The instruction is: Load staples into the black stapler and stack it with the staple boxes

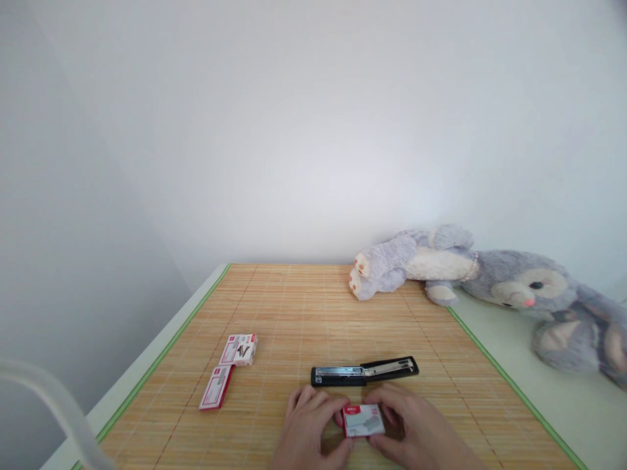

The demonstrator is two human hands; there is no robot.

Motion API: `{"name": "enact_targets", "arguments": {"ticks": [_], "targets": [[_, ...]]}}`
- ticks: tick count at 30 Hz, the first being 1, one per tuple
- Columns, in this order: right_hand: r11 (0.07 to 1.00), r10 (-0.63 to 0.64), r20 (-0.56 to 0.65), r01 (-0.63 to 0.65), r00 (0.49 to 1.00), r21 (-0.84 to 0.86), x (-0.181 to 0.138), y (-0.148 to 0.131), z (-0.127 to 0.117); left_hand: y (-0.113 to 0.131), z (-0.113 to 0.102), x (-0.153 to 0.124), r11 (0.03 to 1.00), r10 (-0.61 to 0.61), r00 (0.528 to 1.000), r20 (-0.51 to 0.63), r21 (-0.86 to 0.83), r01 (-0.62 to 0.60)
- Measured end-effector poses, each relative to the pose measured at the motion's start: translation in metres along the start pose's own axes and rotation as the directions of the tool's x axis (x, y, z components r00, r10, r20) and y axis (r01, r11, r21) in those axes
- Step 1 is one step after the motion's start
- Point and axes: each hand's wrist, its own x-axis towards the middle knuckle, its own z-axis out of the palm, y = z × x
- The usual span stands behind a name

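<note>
I have both hands at the near side of the counter (516, 336), and between them is a small red and white box (363, 421). My left hand (307, 427) grips its left end with thumb and fingers; my right hand (416, 427) grips the right end in the same manner. I cannot tell if the box rests on the bamboo mat (313, 307) or is slightly lifted. Just beyond my hands lies a black stapler (365, 371), opened out, with its metal inner parts facing up. Well apart to the left, a white carton (239, 350) and a red-edged carton (215, 387) lie corner to corner. Farther to the right, a grey plush toy (443, 264) lies partly on the mat, near the wall (313, 130).
</note>
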Motion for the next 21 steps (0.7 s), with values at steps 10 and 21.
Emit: {"name": "enact_targets", "arguments": {"ticks": [10, 21], "targets": [[0.985, -0.111, 0.011, 0.112, 0.994, -0.13, 0.023, -0.033, 0.009, -0.018, -0.025, 0.012, 0.982, -0.169, 0.923, -0.346, 0.023, 0.188], [0.964, -0.171, -0.061, 0.154, 0.983, -0.218, 0.062, -0.038, -0.008, -0.019, -0.03, 0.017, 0.978, -0.197, 0.948, -0.251, 0.014, 0.207]]}}
